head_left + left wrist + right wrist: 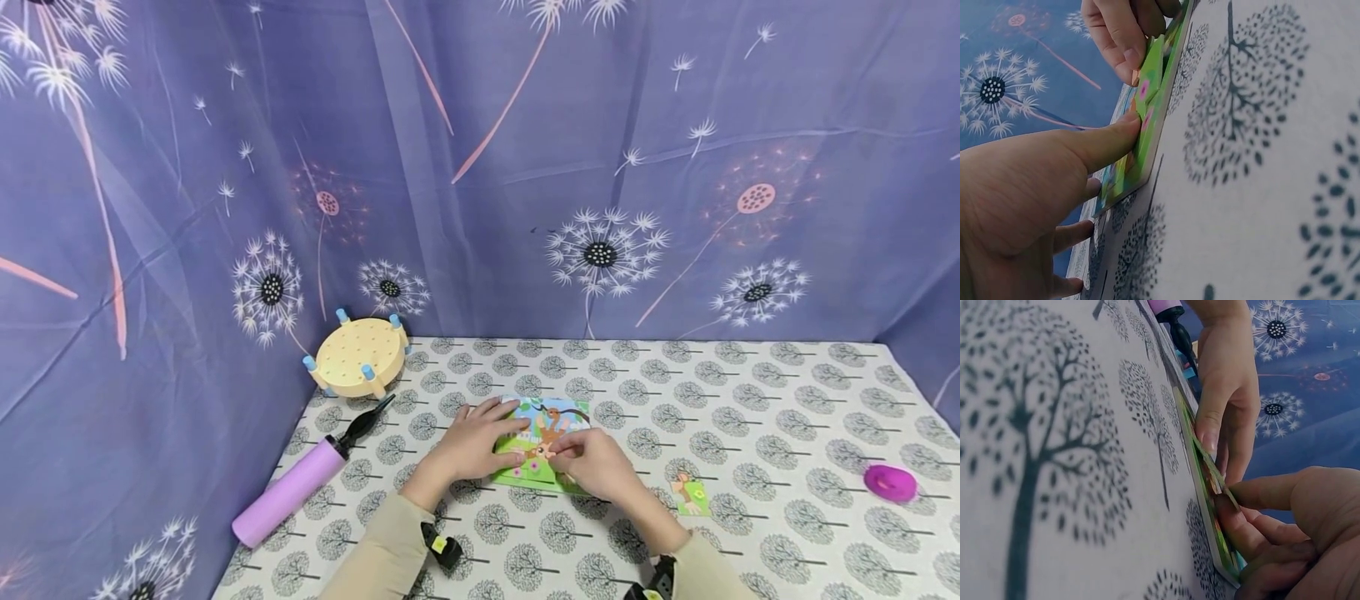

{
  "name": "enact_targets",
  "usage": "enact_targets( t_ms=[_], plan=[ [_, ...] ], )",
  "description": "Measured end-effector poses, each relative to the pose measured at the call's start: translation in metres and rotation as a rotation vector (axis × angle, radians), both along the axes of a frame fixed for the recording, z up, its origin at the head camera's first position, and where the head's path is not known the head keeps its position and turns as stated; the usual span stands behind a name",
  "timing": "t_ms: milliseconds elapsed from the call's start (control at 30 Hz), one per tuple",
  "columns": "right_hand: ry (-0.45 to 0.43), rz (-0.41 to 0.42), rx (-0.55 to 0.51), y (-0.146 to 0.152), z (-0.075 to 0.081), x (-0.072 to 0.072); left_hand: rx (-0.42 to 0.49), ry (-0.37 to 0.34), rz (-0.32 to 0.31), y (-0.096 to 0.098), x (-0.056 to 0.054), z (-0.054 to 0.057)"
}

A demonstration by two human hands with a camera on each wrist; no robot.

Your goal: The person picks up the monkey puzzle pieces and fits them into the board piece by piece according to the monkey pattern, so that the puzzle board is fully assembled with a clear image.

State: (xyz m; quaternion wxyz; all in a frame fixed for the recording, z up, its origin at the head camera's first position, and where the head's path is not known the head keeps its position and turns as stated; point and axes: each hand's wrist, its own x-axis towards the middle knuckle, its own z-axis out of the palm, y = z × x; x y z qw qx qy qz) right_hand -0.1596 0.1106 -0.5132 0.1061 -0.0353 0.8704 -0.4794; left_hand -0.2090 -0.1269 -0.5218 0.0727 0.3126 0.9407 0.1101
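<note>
A flat picture puzzle (pixel 517 480) with a monkey, green ground and pink flowers lies on the patterned cloth. My left hand (pixel 474 442) rests over its left side, thumb on the picture and the other fingers spread towards the far left edge. At the near right part, my right hand (pixel 596 467) pinches a green puzzle piece (pixel 1152 75) between thumb and fingertips. That piece is tilted up from the board in both wrist views, its lower edge close to my left thumb. A loose puzzle piece (pixel 692 496) lies on the cloth to the right of my right hand.
At the left lies a purple hand pump (pixel 288 492) with a black nozzle. Behind it is a round yellow pegged stool-like toy (pixel 362 358) with blue tips. Far right sits a small magenta oval object (pixel 890 483). Blue dandelion-print curtains (pixel 480 250) enclose the back and sides.
</note>
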Motion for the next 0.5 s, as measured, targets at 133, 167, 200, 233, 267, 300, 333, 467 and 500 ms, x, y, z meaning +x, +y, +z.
enact_targets(
  t_ms=[133,167,200,233,267,300,333,467,500],
  plan=[
    [-0.016,0.0,-0.047,0.004,-0.001,0.001,-0.005,-0.007,0.006,0.0,0.0,0.001],
    [-0.016,-0.001,-0.052,0.005,-0.001,0.001,-0.004,-0.011,0.009,0.001,0.001,0.002],
    [-0.013,-0.003,-0.053,0.006,-0.002,0.001,0.0,-0.014,0.012,0.001,0.001,0.002],
    [-0.006,-0.004,-0.044,0.007,-0.002,0.001,0.001,-0.019,0.016,0.001,0.001,0.002],
    [0.001,-0.005,-0.033,0.008,-0.002,0.0,0.006,-0.017,0.02,0.001,0.001,0.002],
    [0.006,-0.007,-0.026,0.009,-0.003,0.0,0.008,-0.017,0.024,0.002,0.001,0.002],
    [0.01,-0.008,-0.018,0.01,-0.003,0.0,0.006,-0.013,0.029,0.003,0.002,0.002],
    [0.028,-0.002,0.001,0.013,-0.004,0.0,-0.009,0.017,0.055,0.009,0.006,0.002],
    [0.034,0.001,0.002,0.014,-0.004,0.001,-0.016,0.022,0.062,0.011,0.007,0.003]
  ],
)
